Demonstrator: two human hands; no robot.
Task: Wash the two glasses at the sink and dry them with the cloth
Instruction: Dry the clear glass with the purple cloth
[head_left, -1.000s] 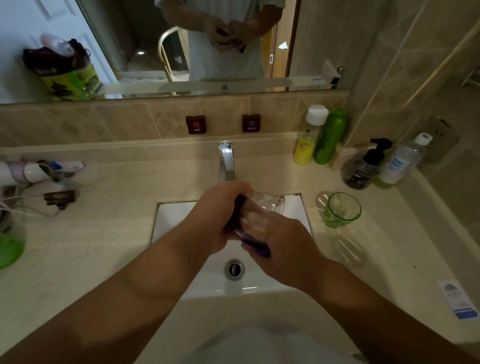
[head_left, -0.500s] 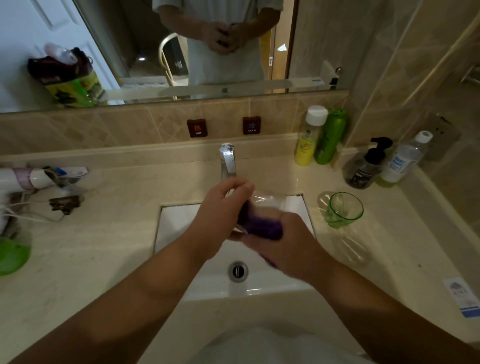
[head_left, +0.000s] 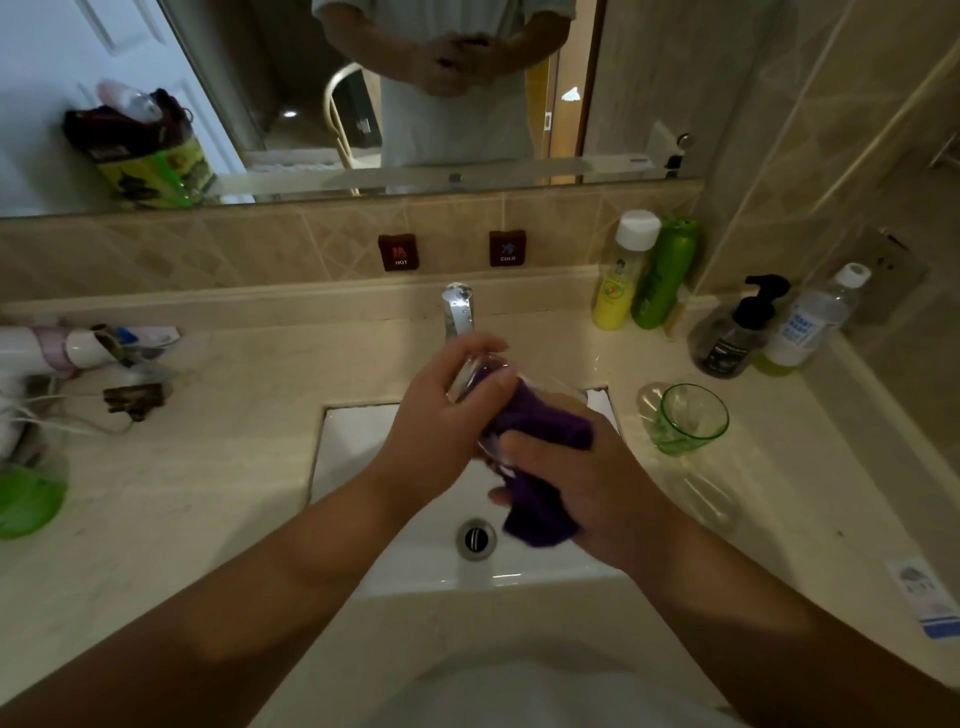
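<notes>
Over the white sink (head_left: 363, 447), my left hand (head_left: 441, 421) grips a clear glass (head_left: 475, 376) tilted on its side. A purple cloth (head_left: 540, 452) is wrapped over the glass's mouth end and hangs below it, and my right hand (head_left: 576, 483) is closed on that cloth. Most of the clear glass is hidden by the cloth and my fingers. A green glass (head_left: 685, 418) stands upright on the counter to the right of the sink, apart from both hands.
A chrome tap (head_left: 458, 312) rises just behind my hands. Yellow and green bottles (head_left: 644, 275), a black pump bottle (head_left: 737, 332) and a white bottle (head_left: 805, 327) stand at the back right. A hair dryer (head_left: 57, 348) with its cord and a green lid (head_left: 26, 499) lie on the left.
The cloth has shifted around the glass: my right hand has moved down and right with it, and my left hand has turned the glass so more of its base shows.
</notes>
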